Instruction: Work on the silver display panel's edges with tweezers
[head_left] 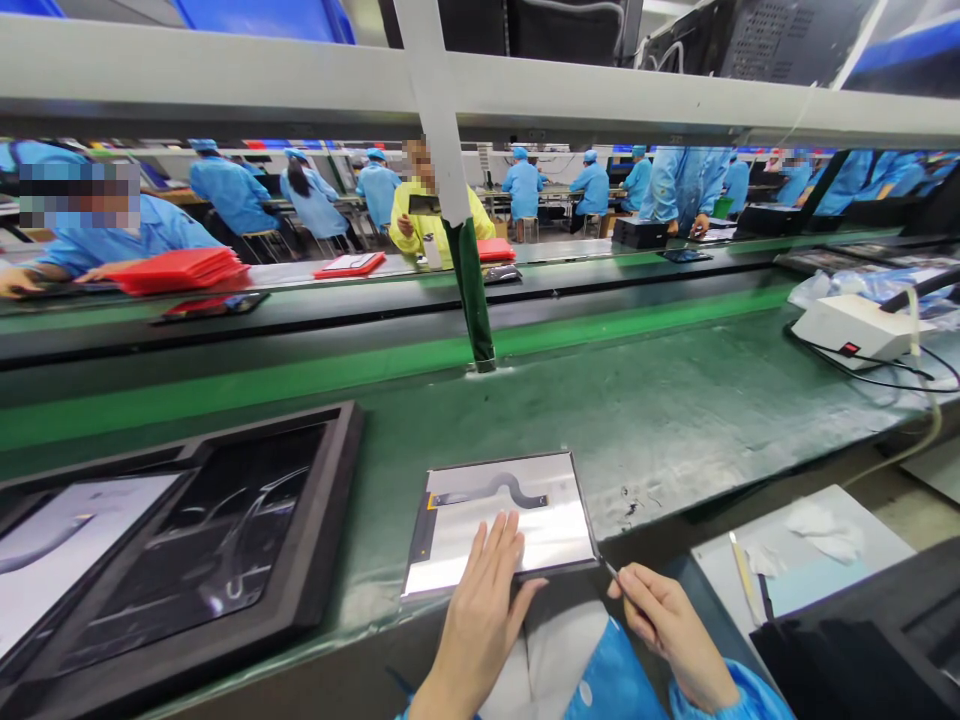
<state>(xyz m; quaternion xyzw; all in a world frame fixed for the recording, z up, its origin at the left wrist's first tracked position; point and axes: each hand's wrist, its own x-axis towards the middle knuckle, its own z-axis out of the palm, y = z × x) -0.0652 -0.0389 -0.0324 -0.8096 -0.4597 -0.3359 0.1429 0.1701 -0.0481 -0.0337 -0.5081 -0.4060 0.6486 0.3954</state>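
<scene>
A display panel (553, 535) lies back side up at the near edge of the green bench, with a silvery back and a grey flex cable (510, 486) curving across it. My left hand (486, 600) rests on the panel's lower part, fingers stretched out. Beside the panel's near right corner, my right hand (667, 615) is closed round a thin pointed metal tool (612, 570). The tool's tip is at or very near that corner; whether it touches cannot be made out. Most of the tool is hidden by my fingers.
On the left, a black foam tray (330, 530) holds more panels. A white device (855, 330) with cables stands at the right. A green post (471, 300) rises behind the panel. Across the line, a co-worker (150, 220) sits near red sheets (184, 270).
</scene>
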